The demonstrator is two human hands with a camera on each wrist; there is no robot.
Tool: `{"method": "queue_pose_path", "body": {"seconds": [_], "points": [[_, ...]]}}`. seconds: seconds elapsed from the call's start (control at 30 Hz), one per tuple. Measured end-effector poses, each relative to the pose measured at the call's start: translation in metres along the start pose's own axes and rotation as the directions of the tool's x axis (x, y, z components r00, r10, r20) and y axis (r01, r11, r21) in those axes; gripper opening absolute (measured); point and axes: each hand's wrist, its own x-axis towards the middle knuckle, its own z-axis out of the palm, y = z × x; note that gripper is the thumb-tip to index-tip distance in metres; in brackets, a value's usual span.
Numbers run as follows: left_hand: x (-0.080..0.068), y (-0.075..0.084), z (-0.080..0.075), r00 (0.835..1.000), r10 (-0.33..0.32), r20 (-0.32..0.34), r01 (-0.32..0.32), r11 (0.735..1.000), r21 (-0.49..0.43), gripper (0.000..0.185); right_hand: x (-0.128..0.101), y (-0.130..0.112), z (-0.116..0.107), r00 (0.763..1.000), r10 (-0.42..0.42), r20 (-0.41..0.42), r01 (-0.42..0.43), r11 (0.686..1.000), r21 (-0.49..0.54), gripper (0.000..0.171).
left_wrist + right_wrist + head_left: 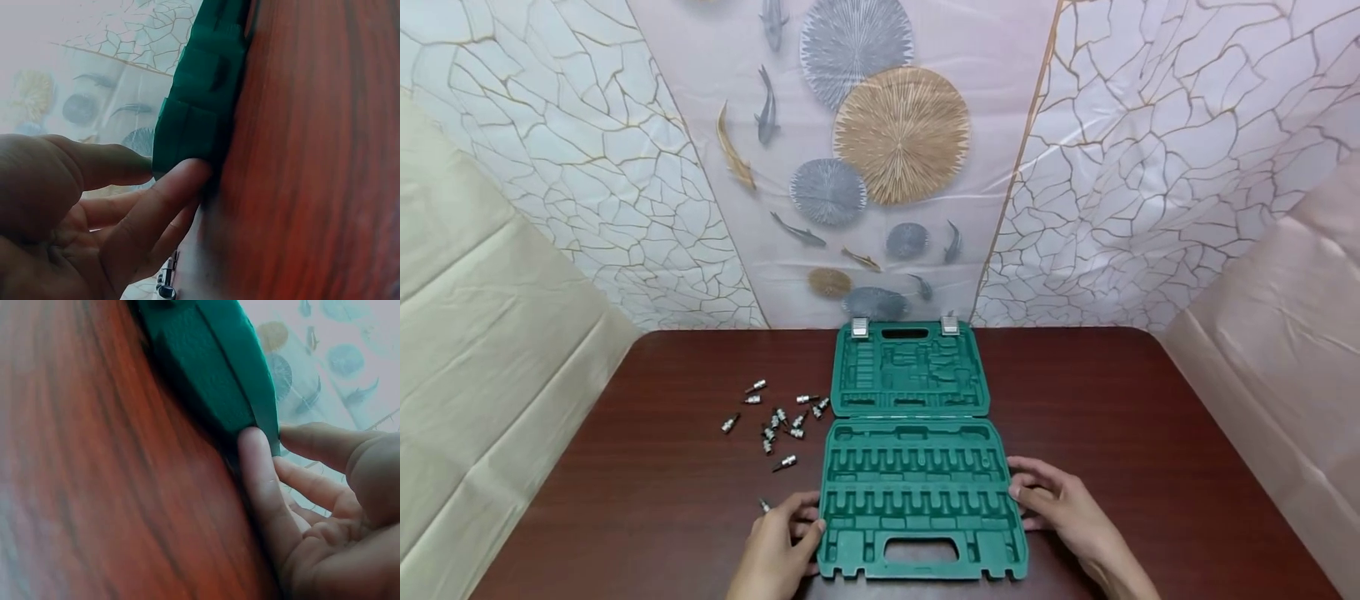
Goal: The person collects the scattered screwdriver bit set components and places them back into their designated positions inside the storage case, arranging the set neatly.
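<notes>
A green plastic socket case lies unfolded on the table, its lid laid back and its moulded slots bare. At the near half's left side, my left hand grips the edge; the left wrist view shows its thumb at the rim and fingertips against the side wall. Opposite, my right hand pinches the right edge, a fingertip low on the side wall and the thumb at the rim. Just beyond the left hand lies a small silver bit socket.
Several more bit sockets are scattered on the dark wood table left of the case. Two metal latches sit on the lid's far edge. A patterned cloth wall stands directly behind the table.
</notes>
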Motion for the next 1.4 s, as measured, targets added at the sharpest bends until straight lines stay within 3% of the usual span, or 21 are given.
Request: {"method": "queue_pose_path", "body": {"seconds": [0.47, 0.77, 1.13, 1.3, 1.4], "points": [[0.001, -0.007, -0.007, 0.999, -0.005, 0.032, 0.007, 0.996, -0.083, 0.046, 0.004, 0.01, 0.001, 1.0, 0.022, -0.011, -0.022, 0.999, -0.028, 0.069], [0.003, 0.008, -0.006, 1.0, 0.011, -0.024, -0.011, 1.0, 0.003, 0.042, 0.011, -0.004, 0.0, 0.999, -0.044, -0.013, 0.043, 0.998, -0.05, 0.067], [-0.002, 0.007, -0.004, 0.998, 0.032, -0.053, -0.029, 0.998, 0.06, 0.041, 0.009, 0.0, 0.005, 0.999, -0.013, -0.05, 0.011, 0.998, -0.055, 0.065], [-0.004, 0.011, -0.008, 0.988, 0.111, -0.111, -0.083, 0.969, 0.231, 0.033, 0.005, 0.001, 0.004, 0.996, 0.019, -0.083, -0.024, 0.998, -0.064, 0.064], [-0.006, 0.015, -0.018, 0.968, 0.203, -0.149, -0.131, 0.911, 0.391, 0.029, 0.005, 0.003, 0.005, 0.998, 0.014, -0.067, -0.018, 0.998, -0.056, 0.064]]}}
